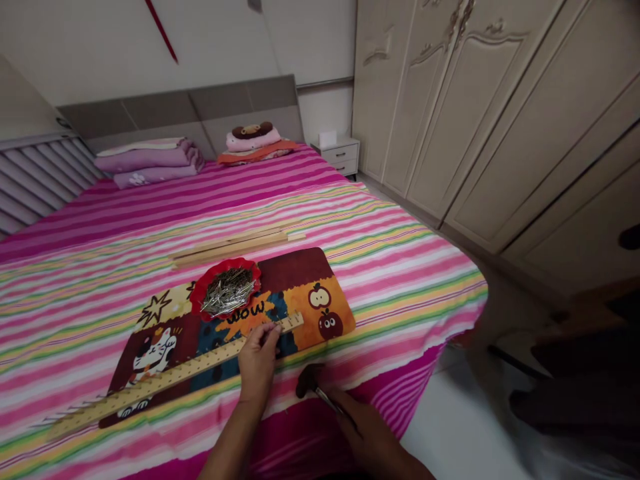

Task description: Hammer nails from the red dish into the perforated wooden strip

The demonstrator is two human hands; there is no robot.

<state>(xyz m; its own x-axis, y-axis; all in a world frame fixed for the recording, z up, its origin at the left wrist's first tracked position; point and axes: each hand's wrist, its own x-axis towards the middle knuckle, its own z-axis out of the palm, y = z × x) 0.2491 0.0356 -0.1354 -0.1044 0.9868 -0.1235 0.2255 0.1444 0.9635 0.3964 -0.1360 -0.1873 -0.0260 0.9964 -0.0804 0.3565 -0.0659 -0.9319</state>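
Note:
A long, narrow wooden strip (213, 358) dotted with small holes lies slantwise across a cartoon-print mat (293, 270). Small nails stand up from it at its right end and along its left part. My left hand (259, 363) is at the strip near the right end, thumb and fingertips pinched together; whatever is between them is too small to make out. Lower right, my right hand (367, 427) grips the handle of a hammer (310, 381), whose dark head is over the bed's near edge, apart from the strip. A red scalloped bowl (199, 293) holds many loose nails (229, 291).
Behind the bowl, several bare wooden strips (233, 247) lie on the striped bed cover (400, 267). Folded bedding (150, 160) is stacked by the headboard (240, 100). A nightstand (343, 157) and a wardrobe (450, 100) stand to the right.

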